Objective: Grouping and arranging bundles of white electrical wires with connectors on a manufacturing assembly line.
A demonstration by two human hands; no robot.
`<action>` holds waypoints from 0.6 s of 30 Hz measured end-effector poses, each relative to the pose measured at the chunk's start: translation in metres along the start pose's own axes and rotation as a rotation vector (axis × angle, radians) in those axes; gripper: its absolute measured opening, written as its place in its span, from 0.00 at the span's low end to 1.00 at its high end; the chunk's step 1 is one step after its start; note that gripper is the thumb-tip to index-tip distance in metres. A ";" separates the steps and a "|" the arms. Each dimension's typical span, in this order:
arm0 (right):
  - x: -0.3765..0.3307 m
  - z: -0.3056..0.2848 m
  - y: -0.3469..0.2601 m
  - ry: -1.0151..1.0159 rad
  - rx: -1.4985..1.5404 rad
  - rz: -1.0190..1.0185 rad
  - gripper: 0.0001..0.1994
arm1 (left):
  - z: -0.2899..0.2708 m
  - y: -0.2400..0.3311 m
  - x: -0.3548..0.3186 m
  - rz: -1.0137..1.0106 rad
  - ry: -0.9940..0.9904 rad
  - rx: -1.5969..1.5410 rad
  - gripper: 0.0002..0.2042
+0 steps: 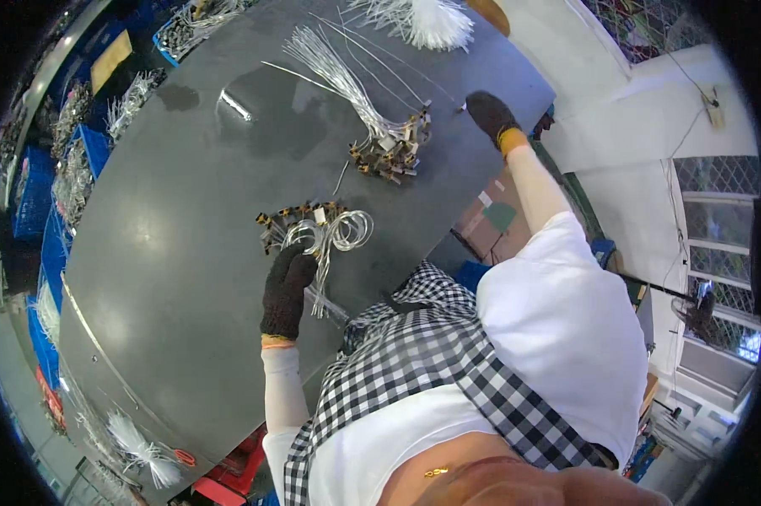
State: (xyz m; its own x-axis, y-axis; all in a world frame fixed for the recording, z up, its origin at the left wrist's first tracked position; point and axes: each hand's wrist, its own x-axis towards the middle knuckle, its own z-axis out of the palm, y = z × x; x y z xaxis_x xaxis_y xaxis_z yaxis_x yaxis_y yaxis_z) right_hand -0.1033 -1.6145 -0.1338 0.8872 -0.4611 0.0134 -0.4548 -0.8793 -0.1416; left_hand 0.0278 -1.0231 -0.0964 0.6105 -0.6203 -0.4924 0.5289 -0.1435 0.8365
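Observation:
My left hand (287, 287), in a dark glove, rests on a bundle of coiled clear wires (338, 229) with small brown and yellow connectors, holding it down on the grey table (169, 219). My right hand (492, 114), also gloved, reaches to the table's far right edge and pinches the end of a thin white wire (397, 63). Between the hands lies a fanned bunch of straight white wires (346, 84) whose connector ends (389, 153) sit in a heap.
Another white wire bundle (427, 21) lies at the far edge. Blue bins (39, 185) of metal parts line the left side. A white tuft of wires (140, 447) lies at the near left corner, above a red object (237, 472).

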 end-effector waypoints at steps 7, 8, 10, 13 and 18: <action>0.016 0.050 0.008 -0.053 -0.035 0.473 0.25 | 0.068 -0.025 0.075 0.053 0.109 0.083 0.18; 0.018 0.055 0.018 -0.086 -0.022 0.467 0.25 | 0.091 -0.023 0.088 -0.036 0.139 -0.089 0.18; 0.036 0.050 0.023 -0.352 0.055 0.315 0.23 | 0.119 -0.028 0.119 0.110 0.129 0.260 0.18; 0.041 0.066 0.060 -0.338 0.281 0.201 0.19 | 0.168 -0.001 0.153 0.418 0.143 1.048 0.18; 0.024 0.082 0.099 -0.549 0.897 0.257 0.13 | 0.209 0.042 0.162 0.082 0.395 1.507 0.19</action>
State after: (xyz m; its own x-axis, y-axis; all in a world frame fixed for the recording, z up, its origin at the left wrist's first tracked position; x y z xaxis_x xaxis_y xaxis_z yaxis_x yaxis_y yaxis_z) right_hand -0.1208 -1.7027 -0.2287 0.7882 -0.3062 -0.5338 -0.6079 -0.2529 -0.7526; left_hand 0.0260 -1.2903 -0.0907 0.8456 -0.4651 -0.2619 -0.4224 -0.8830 0.2044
